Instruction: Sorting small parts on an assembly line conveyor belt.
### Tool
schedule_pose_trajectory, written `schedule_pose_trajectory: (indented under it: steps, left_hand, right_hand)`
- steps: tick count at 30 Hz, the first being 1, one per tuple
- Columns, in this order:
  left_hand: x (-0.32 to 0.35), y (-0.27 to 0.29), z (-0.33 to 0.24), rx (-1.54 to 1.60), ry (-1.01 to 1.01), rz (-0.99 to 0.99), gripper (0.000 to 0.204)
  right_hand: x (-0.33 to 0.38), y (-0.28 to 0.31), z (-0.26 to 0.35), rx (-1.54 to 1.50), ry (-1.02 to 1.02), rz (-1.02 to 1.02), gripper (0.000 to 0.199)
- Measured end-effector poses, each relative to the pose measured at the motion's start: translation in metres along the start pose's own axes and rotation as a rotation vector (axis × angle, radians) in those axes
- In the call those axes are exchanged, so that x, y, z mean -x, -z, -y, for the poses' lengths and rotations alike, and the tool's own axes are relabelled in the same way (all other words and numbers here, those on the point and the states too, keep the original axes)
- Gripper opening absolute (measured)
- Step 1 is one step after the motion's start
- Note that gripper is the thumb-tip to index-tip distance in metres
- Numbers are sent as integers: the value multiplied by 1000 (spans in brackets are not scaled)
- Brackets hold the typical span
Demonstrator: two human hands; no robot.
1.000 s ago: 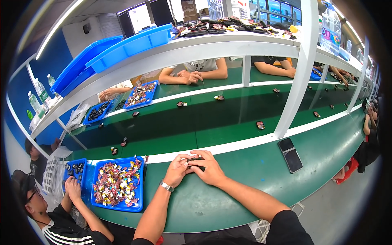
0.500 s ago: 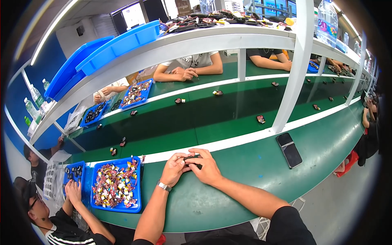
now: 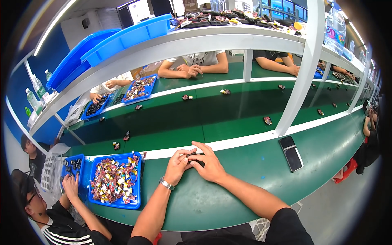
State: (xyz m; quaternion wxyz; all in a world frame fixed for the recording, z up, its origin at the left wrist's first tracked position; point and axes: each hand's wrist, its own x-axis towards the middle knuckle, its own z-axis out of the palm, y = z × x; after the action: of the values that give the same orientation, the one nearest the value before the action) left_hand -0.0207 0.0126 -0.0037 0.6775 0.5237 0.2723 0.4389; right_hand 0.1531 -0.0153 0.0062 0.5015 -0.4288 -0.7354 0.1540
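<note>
Both my hands meet on the green table point(image 3: 228, 196) near its front edge, just before the white stripe. My left hand point(image 3: 178, 165), with a silver watch on its wrist, and my right hand point(image 3: 209, 162) pinch a small dark part point(image 3: 195, 160) between their fingertips. The part is mostly hidden by my fingers. A blue tray point(image 3: 116, 180) full of small colourful pieces lies just left of my left hand.
A black phone point(image 3: 291, 153) lies face up to the right near a white post point(image 3: 300, 77). Small dark parts point(image 3: 267, 120) dot the green conveyor belt. A person at the lower left reaches into a smaller blue tray point(image 3: 72, 166). Other people sit across. Blue bins point(image 3: 122, 38) rest on the shelf above.
My hands stay together on the small part in the same place; the fingers shift only slightly. The view has tilted a little.
</note>
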Motion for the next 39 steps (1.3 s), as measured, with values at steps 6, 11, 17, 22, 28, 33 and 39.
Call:
schedule_pose_trajectory:
  steps: [6,11,17,22,28,33,39]
  left_hand:
    - [-11,-9,7,50,76,8,24]
    - [-2,3,5,-48,58,-112,22]
    - [-13,-7,7,4,47,-73,21]
    - [-2,-9,0,-38,50,-135,21]
    - [-14,-19,4,-12,91,-28,25]
    - [-6,-15,-2,-15,97,-57,24]
    - [-4,-17,-1,-103,70,-145,20]
  right_hand:
    - [3,12,-3,-24,-28,-82,15]
    - [1,-4,-4,41,63,-102,18]
    - [1,11,3,107,133,-192,13]
    - [2,1,4,166,167,-166,14]
    - [2,21,5,236,109,-159,14]
    - [2,9,8,200,72,-141,15]
    - [0,5,6,23,13,-115,16]
